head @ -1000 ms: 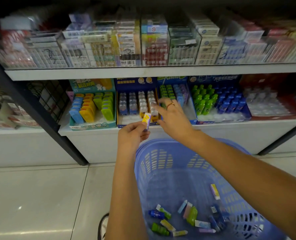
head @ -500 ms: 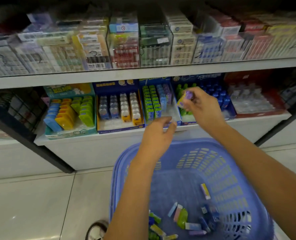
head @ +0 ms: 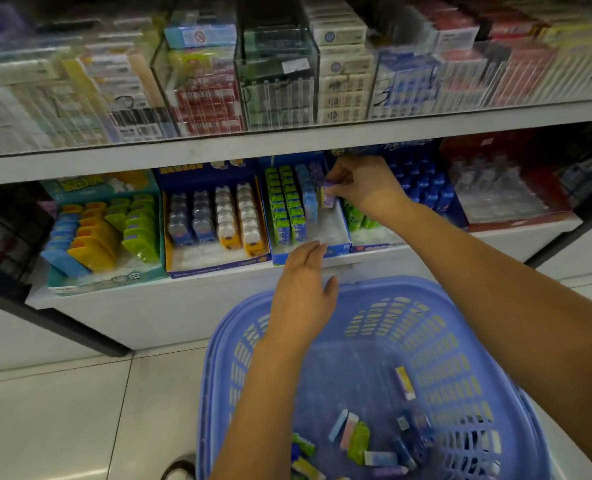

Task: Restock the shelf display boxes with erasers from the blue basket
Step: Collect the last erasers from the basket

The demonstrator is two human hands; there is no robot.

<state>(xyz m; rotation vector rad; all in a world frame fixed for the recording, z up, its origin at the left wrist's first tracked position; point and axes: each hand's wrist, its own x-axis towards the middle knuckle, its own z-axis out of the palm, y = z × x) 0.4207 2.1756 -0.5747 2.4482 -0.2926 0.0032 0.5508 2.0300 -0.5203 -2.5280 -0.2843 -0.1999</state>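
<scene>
My right hand point(head: 364, 185) reaches into the lower shelf and pinches a purple and yellow eraser point(head: 328, 196) at the right side of a blue display box point(head: 336, 245) that holds rows of green and blue erasers. My left hand point(head: 305, 289) hovers with relaxed fingers and nothing in it, just below that box's front edge and above the far rim of the blue basket point(head: 461, 341). Several loose erasers point(head: 353, 438) in mixed colours lie on the basket's floor.
Other display boxes stand along the lower shelf: yellow, blue and green items at left point(head: 100, 230), cat-shaped erasers point(head: 215, 220), blue bottles point(head: 422, 188), a red box point(head: 506, 192). The upper shelf point(head: 287, 140) overhangs them. Grey floor tiles point(head: 62, 410) lie at left. A shoe tip point(head: 180, 469) shows beside the basket.
My right hand took the eraser from my left hand, carried it right and then lowered it into the green and blue box. My left hand let go and opened. The view has moved closer.
</scene>
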